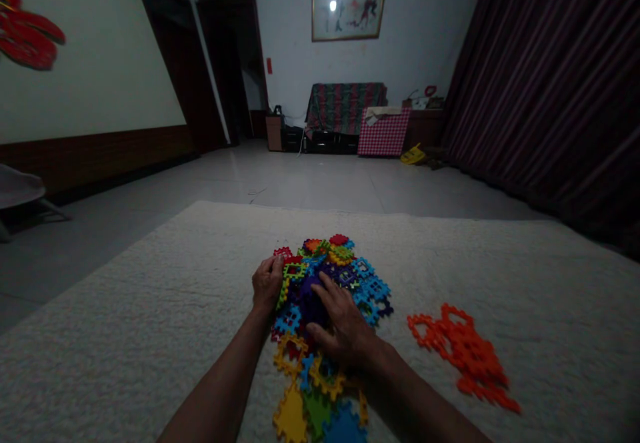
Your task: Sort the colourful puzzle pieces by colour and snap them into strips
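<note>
A heap of colourful plastic interlocking toy pieces point(295, 270) with toothed edges lies in front of me. My left hand point(267, 283) is at the heap's left edge, its fingers curled in beside a lime green square piece point(295, 270); what they hold, if anything, is hidden. My right hand point(345, 323) reaches over the middle of the heap. Its thumb and fingers straddle a dark purple piece point(311, 303), whose full outline is hidden. Blue pieces point(375, 288) lie just beyond my right hand. Yellow pieces point(290, 413) spread closer to me, below my wrists.
A separate pile of orange pieces point(475, 356) lies to the right. Everything rests on a pale textured mat point(150, 296) over a tiled floor point(325, 180). A stool point(23, 190) stands at left; a cloth-covered cabinet point(345, 110) and dark curtain point(540, 83) are farther off.
</note>
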A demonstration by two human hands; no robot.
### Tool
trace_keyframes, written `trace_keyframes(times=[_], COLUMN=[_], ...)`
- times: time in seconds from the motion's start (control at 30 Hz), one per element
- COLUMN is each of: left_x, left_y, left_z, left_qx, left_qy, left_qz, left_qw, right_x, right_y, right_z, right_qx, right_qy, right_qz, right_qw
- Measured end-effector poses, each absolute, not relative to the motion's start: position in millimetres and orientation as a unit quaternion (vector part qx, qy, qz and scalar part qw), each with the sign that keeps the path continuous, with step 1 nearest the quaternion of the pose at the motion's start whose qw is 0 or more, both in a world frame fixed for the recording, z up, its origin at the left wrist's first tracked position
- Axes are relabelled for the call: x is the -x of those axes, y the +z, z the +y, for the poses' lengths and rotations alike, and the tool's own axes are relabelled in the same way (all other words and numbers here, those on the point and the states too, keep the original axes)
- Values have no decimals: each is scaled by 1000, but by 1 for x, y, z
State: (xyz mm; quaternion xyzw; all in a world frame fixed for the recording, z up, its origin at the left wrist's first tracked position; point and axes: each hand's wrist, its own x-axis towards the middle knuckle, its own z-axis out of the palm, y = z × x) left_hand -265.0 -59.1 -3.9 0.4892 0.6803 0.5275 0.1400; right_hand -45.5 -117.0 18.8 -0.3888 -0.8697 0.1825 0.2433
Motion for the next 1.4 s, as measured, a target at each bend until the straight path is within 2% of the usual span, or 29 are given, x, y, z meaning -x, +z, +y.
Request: trace_keyframes(times=[0.23,0.37,0.53,0.6,0.77,0.97,1.2,1.4], left_x=[262,258,257,257,256,254,253,253], left_y=[0,0,-1,-1,-1,0,5,2], left_z=[-60,-59,-57,-57,-56,-56,-58,-58], left_qx=[-506,-544,-560,-571,-574,-580,-576,-579], left_qy=[531,511,503,501,489,489,480,484], left_qz=[662,645,637,632,643,642,651,644], left_qw=[154,165,165,158,133,113,121,124], right_x=[48,45,59,73,112,124,99,71], right_y=[25,34,57,70,88,80,84,84], right_z=[-123,-121,-77,-50,3,20,11,4], right_qx=[360,412,393,408,523,562,502,444], right_qy=[182,121,48,21,-18,6,22,120], right_qz=[-879,-865,-871,-876,-847,-826,-858,-852], right_qw=[255,260,291,258,87,38,111,248])
